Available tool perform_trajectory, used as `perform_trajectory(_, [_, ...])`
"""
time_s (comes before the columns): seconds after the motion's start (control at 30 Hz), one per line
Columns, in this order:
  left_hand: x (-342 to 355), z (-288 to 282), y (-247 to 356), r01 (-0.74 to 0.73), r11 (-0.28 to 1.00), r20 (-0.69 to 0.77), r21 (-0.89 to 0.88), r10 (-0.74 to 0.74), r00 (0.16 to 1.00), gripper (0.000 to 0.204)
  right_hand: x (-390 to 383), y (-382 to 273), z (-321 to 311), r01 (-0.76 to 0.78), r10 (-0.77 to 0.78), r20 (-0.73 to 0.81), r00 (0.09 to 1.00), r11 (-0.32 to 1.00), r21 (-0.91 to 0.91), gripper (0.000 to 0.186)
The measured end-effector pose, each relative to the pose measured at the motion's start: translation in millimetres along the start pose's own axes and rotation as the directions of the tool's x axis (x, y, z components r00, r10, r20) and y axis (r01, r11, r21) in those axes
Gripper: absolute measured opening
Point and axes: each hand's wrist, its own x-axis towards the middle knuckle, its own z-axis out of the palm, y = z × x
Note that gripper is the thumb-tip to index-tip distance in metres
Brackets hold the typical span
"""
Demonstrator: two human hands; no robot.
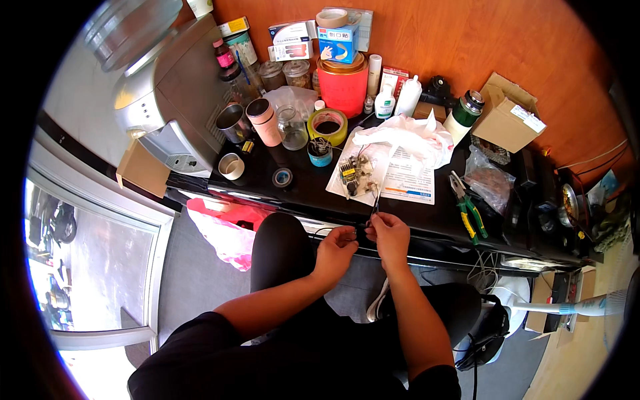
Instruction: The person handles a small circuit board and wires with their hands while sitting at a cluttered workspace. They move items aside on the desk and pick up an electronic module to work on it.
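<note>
My left hand (pixel 337 252) pinches a thin dark wire (pixel 321 231) near the cabinet's front edge. My right hand (pixel 389 240), just to its right, pinches a thin dark item, apparently the wire, with a slender strand running up toward a small circuit board (pixel 349 175); I cannot make out its exact end. The board, with a yellow component and wires, lies on white printed papers (pixel 413 187). Green-and-yellow pliers (pixel 470 213) lie to the right. A small blue pot (pixel 320 157) of metal items stands behind the board.
The black cabinet top (pixel 267 190) holds jars, bottles, a yellow tape roll (pixel 315 117), a red canister (pixel 342 90), cardboard boxes (pixel 500 117) and several small items. A silver water dispenser (pixel 163 90) is at the left. A pink bag (pixel 217 233) and a standing fan (pixel 590 307) are below.
</note>
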Motion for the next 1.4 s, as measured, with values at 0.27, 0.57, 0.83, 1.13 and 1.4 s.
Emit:
perform_trajectory(0.27, [-57.5,-20.8,44.3,-0.232,0.957,0.175,-0.171,0.262,0.949,0.024,-7.1,-11.2,11.5,0.199,-0.226,-0.118,0.967,0.958,-0.205,0.012])
perform_trajectory(0.57, [-3.9,-135.4,31.2,-0.323,0.946,-0.314,0.02,0.313,0.896,0.025,-13.1,-15.2,5.8,0.391,-0.533,0.046,0.845,0.557,-0.733,0.008])
perform_trajectory(0.83, [47.6,-167.2,39.0,-0.329,0.762,-0.332,0.558,0.569,0.752,0.05,-4.9,-14.4,-0.7,0.445,-0.58,0.102,0.808,0.488,-0.751,0.007])
perform_trajectory(1.13, [89.8,-152.4,71.8,-0.4,0.343,0.033,0.85,0.723,0.69,0.059,-4.2,-15.8,-3.3,0.422,-0.554,0.028,0.832,0.599,-0.681,0.01])
perform_trajectory(1.4, [104.4,-163.0,57.7,-0.46,0.341,0.094,0.82,0.712,0.696,0.029,-2.0,-16.6,-3.5,0.406,-0.574,0.004,0.819,0.575,-0.71,0.012])
